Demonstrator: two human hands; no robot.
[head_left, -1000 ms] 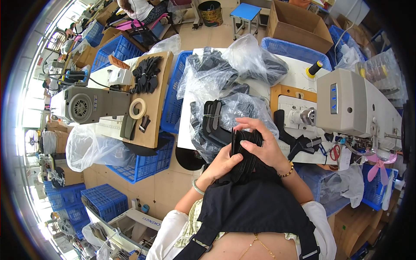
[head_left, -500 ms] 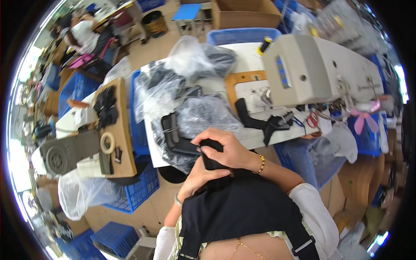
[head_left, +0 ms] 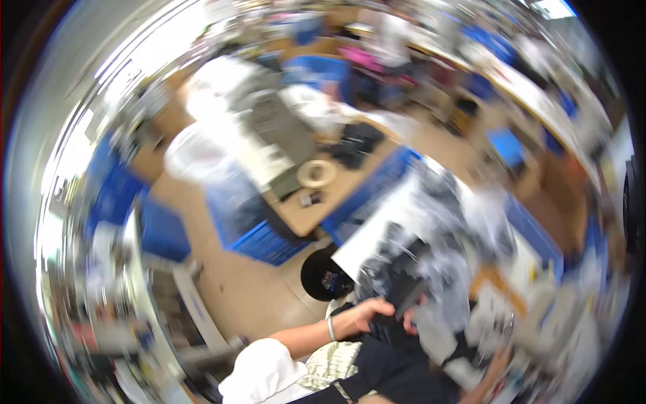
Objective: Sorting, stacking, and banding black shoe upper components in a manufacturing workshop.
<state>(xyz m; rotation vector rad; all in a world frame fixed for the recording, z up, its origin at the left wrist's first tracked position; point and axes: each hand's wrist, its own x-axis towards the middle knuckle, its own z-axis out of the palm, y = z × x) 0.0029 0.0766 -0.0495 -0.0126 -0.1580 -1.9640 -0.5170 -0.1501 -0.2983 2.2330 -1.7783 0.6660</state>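
Note:
Much of the picture is smeared by motion. My left hand (head_left: 370,315), with a pale bangle at its wrist, is closed, its thumb pressed on a black piece of fabric (head_left: 385,330) in front of my body. My right hand (head_left: 412,320) is beside it on the right; blur and dark material hide most of its fingers, so its grip is unclear. Just beyond both hands, long black pieces (head_left: 406,286) lie on clear plastic bags (head_left: 447,286) at the edge of the white table (head_left: 367,250).
Left of the table stands a wooden-topped bench (head_left: 296,214) with a tape roll (head_left: 316,174), black pieces (head_left: 356,143) and a grey machine (head_left: 279,128). Below are a blue crate (head_left: 269,246) and a round black bin (head_left: 323,276). A blurred sewing machine (head_left: 548,316) is at the right.
My view has swung left, so the table and hands now appear farther right. My hands, earlier together on the black fabric, now sit side by side near the black pieces.

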